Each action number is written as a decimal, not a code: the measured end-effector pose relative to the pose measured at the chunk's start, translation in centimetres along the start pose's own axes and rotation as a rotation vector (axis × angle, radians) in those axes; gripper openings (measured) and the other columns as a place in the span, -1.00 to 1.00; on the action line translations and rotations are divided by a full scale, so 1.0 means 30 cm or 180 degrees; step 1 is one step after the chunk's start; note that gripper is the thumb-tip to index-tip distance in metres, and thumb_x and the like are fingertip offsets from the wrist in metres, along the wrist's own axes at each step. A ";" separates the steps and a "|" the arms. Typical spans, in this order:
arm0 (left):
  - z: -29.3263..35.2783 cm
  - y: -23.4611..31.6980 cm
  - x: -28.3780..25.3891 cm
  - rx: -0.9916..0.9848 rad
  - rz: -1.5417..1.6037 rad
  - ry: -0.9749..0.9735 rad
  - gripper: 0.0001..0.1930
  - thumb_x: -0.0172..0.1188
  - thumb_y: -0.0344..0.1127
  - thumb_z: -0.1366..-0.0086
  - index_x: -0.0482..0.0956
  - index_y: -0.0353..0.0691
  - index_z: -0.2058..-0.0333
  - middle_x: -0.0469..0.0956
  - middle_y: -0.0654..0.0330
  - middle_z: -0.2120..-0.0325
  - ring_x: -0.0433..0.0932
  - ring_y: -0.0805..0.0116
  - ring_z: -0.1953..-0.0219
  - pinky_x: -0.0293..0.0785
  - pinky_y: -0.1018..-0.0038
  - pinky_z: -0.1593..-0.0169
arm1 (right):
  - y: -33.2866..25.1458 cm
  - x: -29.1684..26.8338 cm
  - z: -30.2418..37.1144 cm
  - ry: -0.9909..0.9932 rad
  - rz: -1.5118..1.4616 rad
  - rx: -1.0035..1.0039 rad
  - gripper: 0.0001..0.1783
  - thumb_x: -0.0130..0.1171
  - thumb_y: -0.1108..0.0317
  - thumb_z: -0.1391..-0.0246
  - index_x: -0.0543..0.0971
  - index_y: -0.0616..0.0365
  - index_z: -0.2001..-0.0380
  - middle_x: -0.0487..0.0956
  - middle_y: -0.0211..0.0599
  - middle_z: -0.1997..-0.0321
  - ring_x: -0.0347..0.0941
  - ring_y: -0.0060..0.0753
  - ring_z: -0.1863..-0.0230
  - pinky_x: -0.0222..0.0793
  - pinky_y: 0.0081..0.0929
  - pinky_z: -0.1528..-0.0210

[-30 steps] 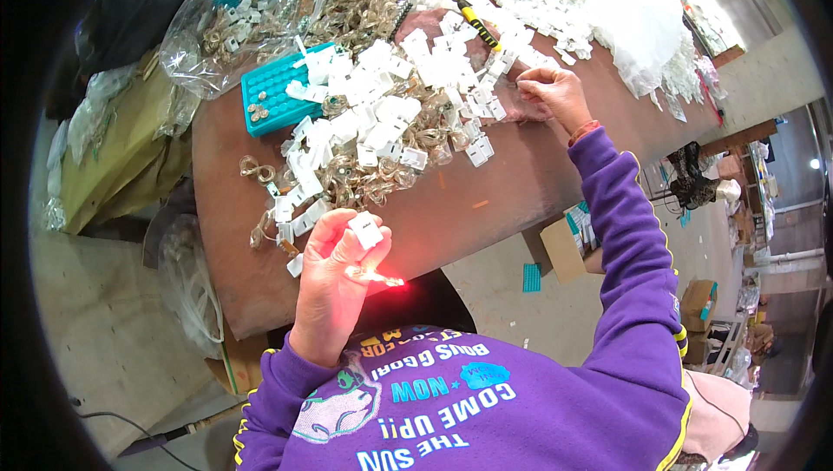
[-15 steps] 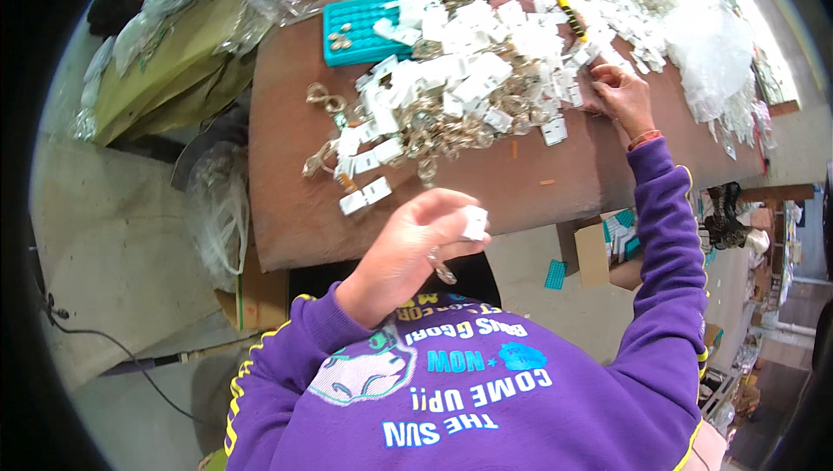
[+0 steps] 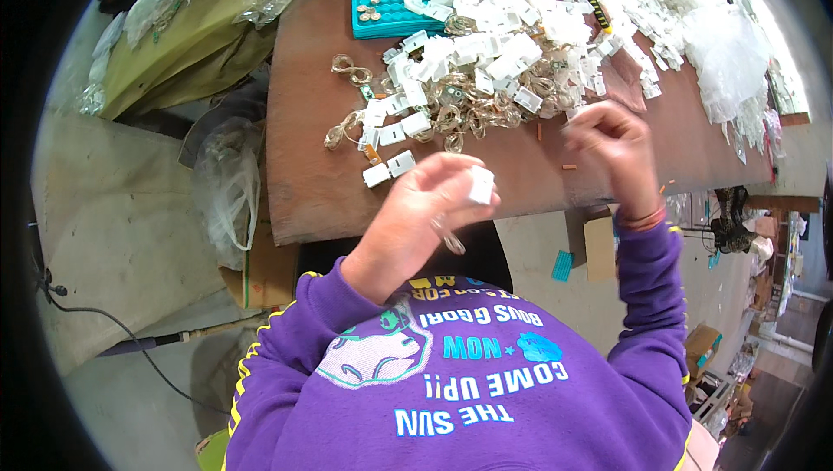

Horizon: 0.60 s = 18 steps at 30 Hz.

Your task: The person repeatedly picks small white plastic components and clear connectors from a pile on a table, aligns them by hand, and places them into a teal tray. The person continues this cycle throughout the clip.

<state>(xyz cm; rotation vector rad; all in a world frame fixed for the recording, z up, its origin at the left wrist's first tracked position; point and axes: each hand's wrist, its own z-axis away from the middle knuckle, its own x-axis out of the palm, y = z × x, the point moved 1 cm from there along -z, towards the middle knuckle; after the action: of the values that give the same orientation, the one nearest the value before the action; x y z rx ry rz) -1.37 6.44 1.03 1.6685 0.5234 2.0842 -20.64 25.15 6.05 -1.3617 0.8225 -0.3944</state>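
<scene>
My left hand (image 3: 401,221) pinches a small white plastic battery case (image 3: 482,186) in front of my chest, just off the table's near edge. From beneath that hand hangs a loop of thin coppery wire (image 3: 449,235). My right hand (image 3: 623,154) is raised over the right part of the table, its fingers curled together in a pinch; anything between the fingertips is too blurred to make out. Beyond both hands spreads a heap of white battery cases (image 3: 486,59) with coiled wires (image 3: 455,119). Two joined white pieces (image 3: 389,169) lie close to my left hand.
A teal tray (image 3: 369,28) at the back holds several round coin cells (image 3: 370,7). A yellow-and-black tool (image 3: 595,6) rests across the heap, near a dark reddish cloth (image 3: 626,80). Clear plastic bags (image 3: 724,59) lie at the right. Small orange strips (image 3: 569,166) dot the brown table (image 3: 312,193).
My right hand has come back from the cloth beside the heap, toward me. My left hand still holds the white case, barely shifted. The whole view has tilted slightly.
</scene>
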 end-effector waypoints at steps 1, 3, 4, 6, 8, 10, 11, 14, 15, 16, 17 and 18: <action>0.000 0.007 -0.008 0.0097 0.0076 0.0114 -0.78 0.05 -0.29 -0.40 0.45 -0.25 0.07 0.56 0.15 0.18 0.56 0.30 0.09 0.49 0.26 -0.09 | 0.007 0.072 0.029 0.0179 0.0019 0.0081 -0.90 0.29 0.54 0.02 0.61 0.28 0.37 0.60 -0.46 0.42 0.47 -0.73 0.38 0.40 -0.73 0.35; 0.011 0.019 -0.022 0.0280 0.0097 0.0120 -0.78 0.05 -0.28 -0.40 0.45 -0.24 0.06 0.56 0.16 0.18 0.57 0.30 0.09 0.50 0.32 -0.08 | 0.019 0.184 0.065 0.0362 -0.0055 0.0147 -0.88 0.31 0.59 0.05 0.61 0.26 0.38 0.59 -0.47 0.44 0.46 -0.74 0.40 0.39 -0.74 0.36; 0.017 0.022 -0.029 0.0299 0.0079 0.0172 -0.78 0.05 -0.28 -0.40 0.45 -0.23 0.06 0.57 0.16 0.18 0.57 0.31 0.09 0.51 0.35 -0.07 | 0.022 0.220 0.076 0.0388 -0.0118 0.0103 -0.86 0.31 0.61 0.06 0.61 0.26 0.37 0.59 -0.47 0.45 0.46 -0.74 0.41 0.38 -0.75 0.36; 0.023 0.019 -0.035 0.0325 0.0181 0.0157 -0.78 0.06 -0.28 -0.40 0.45 -0.22 0.06 0.57 0.17 0.19 0.57 0.31 0.09 0.52 0.37 -0.05 | 0.029 0.268 0.084 0.0461 -0.0350 0.0192 -0.86 0.31 0.61 0.05 0.60 0.25 0.36 0.60 -0.47 0.44 0.47 -0.74 0.41 0.38 -0.75 0.36; 0.030 0.020 -0.039 0.0351 0.0230 0.0134 -0.78 0.07 -0.27 -0.39 0.45 -0.22 0.06 0.57 0.17 0.19 0.57 0.31 0.08 0.52 0.39 -0.03 | 0.030 0.292 0.082 0.0505 -0.0623 0.0231 -0.85 0.30 0.61 0.04 0.59 0.25 0.35 0.60 -0.46 0.44 0.47 -0.73 0.42 0.38 -0.74 0.37; 0.033 0.023 -0.038 0.0376 0.0231 0.0094 -0.78 0.08 -0.27 -0.39 0.45 -0.21 0.06 0.57 0.17 0.18 0.56 0.30 0.06 0.52 0.40 -0.03 | 0.029 0.299 0.077 0.0586 -0.0868 0.0363 -0.85 0.30 0.60 0.04 0.58 0.25 0.34 0.60 -0.44 0.44 0.48 -0.71 0.42 0.39 -0.73 0.36; 0.032 0.025 -0.037 0.0402 0.0227 0.0126 -0.78 0.08 -0.27 -0.39 0.45 -0.21 0.06 0.57 0.17 0.17 0.56 0.30 0.04 0.52 0.41 -0.03 | 0.025 0.300 0.075 0.0526 -0.0974 0.0284 -0.85 0.30 0.60 0.03 0.57 0.25 0.35 0.60 -0.44 0.44 0.49 -0.70 0.42 0.39 -0.73 0.36; 0.025 0.026 -0.023 0.0516 0.0272 0.0229 -0.79 0.10 -0.29 -0.38 0.46 -0.22 0.08 0.56 0.15 0.16 0.55 0.29 0.01 0.50 0.43 -0.05 | 0.013 0.302 0.074 0.0422 -0.1152 0.0350 -0.86 0.29 0.61 0.03 0.57 0.26 0.35 0.60 -0.43 0.43 0.50 -0.68 0.41 0.41 -0.73 0.34; 0.016 0.023 -0.015 0.0595 0.0325 0.0256 -0.79 0.12 -0.31 -0.36 0.46 -0.24 0.08 0.56 0.14 0.15 0.55 0.30 0.02 0.49 0.43 -0.07 | 0.008 0.302 0.075 0.0374 -0.1168 0.0406 -0.86 0.29 0.62 0.03 0.57 0.26 0.35 0.60 -0.43 0.42 0.51 -0.67 0.39 0.41 -0.73 0.33; 0.007 0.020 -0.007 0.0676 0.0379 0.0286 -0.78 0.15 -0.33 -0.35 0.46 -0.26 0.09 0.56 0.12 0.15 0.55 0.31 0.03 0.48 0.42 -0.08 | 0.003 0.304 0.076 0.0321 -0.1188 0.0443 -0.85 0.28 0.62 0.03 0.57 0.26 0.34 0.60 -0.42 0.42 0.52 -0.67 0.38 0.42 -0.73 0.32; 0.000 0.018 0.000 0.0686 0.0446 0.0284 -0.78 0.14 -0.33 -0.35 0.46 -0.27 0.09 0.56 0.12 0.15 0.55 0.31 0.03 0.47 0.42 -0.09 | -0.002 0.309 0.074 0.0297 -0.1138 0.0371 -0.85 0.28 0.62 0.03 0.57 0.27 0.35 0.61 -0.42 0.41 0.52 -0.66 0.37 0.43 -0.73 0.30; -0.008 0.015 0.006 0.0696 0.0509 0.0279 -0.78 0.14 -0.33 -0.35 0.45 -0.27 0.09 0.56 0.11 0.15 0.55 0.30 0.03 0.47 0.41 -0.10 | -0.007 0.316 0.073 0.0272 -0.1092 0.0275 -0.85 0.29 0.63 0.04 0.57 0.27 0.35 0.61 -0.41 0.41 0.53 -0.66 0.36 0.43 -0.72 0.29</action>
<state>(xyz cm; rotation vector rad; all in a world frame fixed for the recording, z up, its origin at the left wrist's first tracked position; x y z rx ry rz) -1.69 6.15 1.36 1.7976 0.6883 2.2939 -12.69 20.15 3.52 -1.4141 0.6323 -0.7516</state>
